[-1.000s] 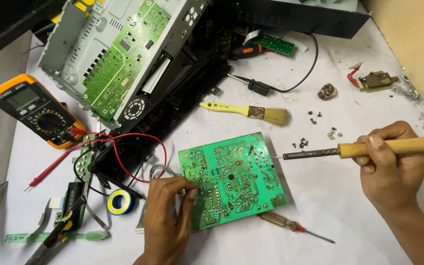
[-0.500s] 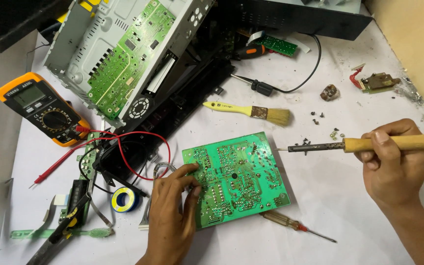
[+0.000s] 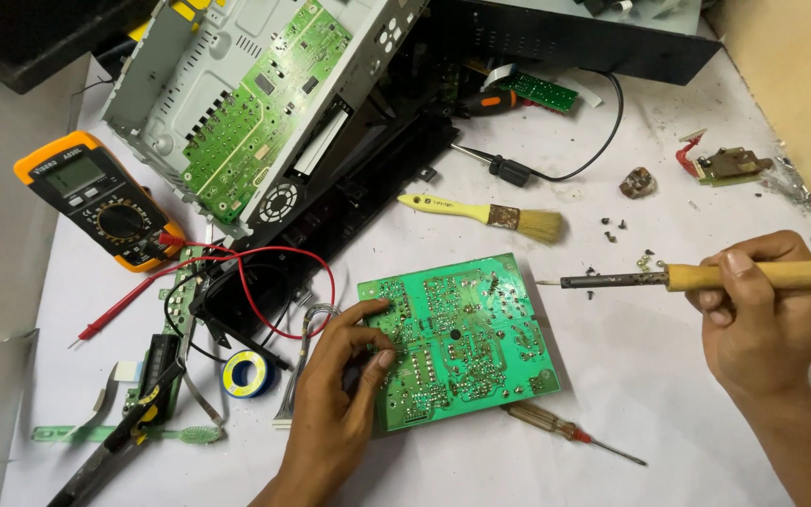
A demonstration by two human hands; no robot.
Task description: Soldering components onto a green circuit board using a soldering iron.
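White-covered desk (image 3: pixel 687 413), cluttered. Grey metal chassis with green board inside (image 3: pixel 246 103) lies tilted at top left. Square green circuit board, solder side up (image 3: pixel 462 338), lies flat at centre. Yellow-cased multimeter (image 3: pixel 100 199) at left, red lead trailing. Left hand (image 3: pixel 340 394): fingers (image 3: pixel 379 359) pinch the board's left edge. Right hand (image 3: pixel 762 319): fingers clenched round wooden-handled soldering iron (image 3: pixel 706 277), tip just beside the board's right edge, apart from it. Yellow-handled brush (image 3: pixel 490 214) above board; small red-tipped screwdriver (image 3: pixel 570 434) below.
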